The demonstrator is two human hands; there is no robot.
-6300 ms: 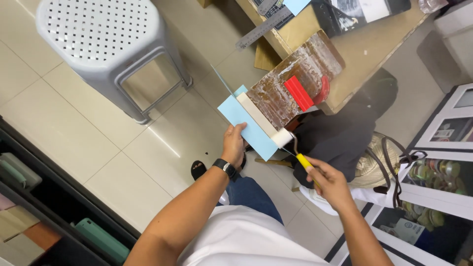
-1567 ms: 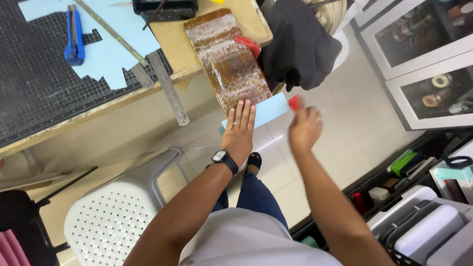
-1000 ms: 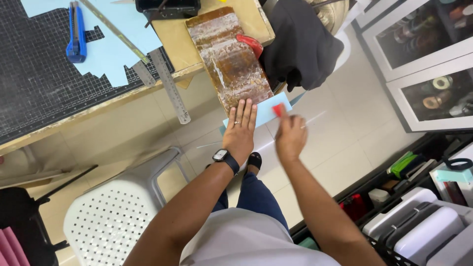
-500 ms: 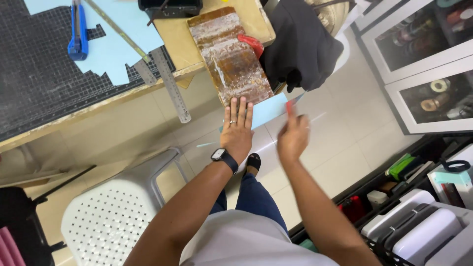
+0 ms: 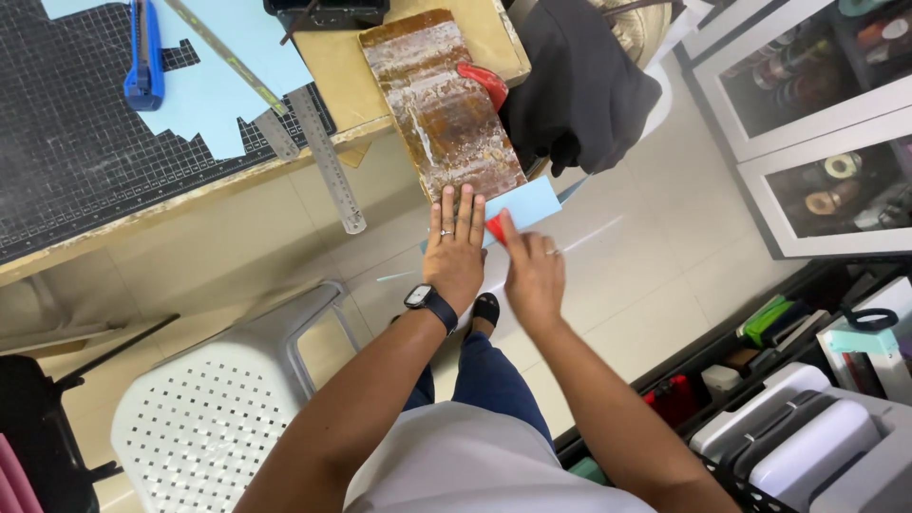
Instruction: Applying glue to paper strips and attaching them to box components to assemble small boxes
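My left hand lies flat with fingers together on a light blue sheet, pressing it down just below a brown, glue-stained board that overhangs the wooden table edge. My right hand holds a small red tool against the blue sheet, right beside my left fingers. A black watch sits on my left wrist. Most of the sheet is hidden under my hands.
A black cutting mat carries blue paper pieces, a blue utility knife and metal rulers. A dark cloth hangs at the table's right. A white perforated stool stands lower left; glass cabinets and storage bins stand right.
My right hand has slid left and down across the blue sheet toward my left hand, carrying the red tool. My left hand stays pressed in place.
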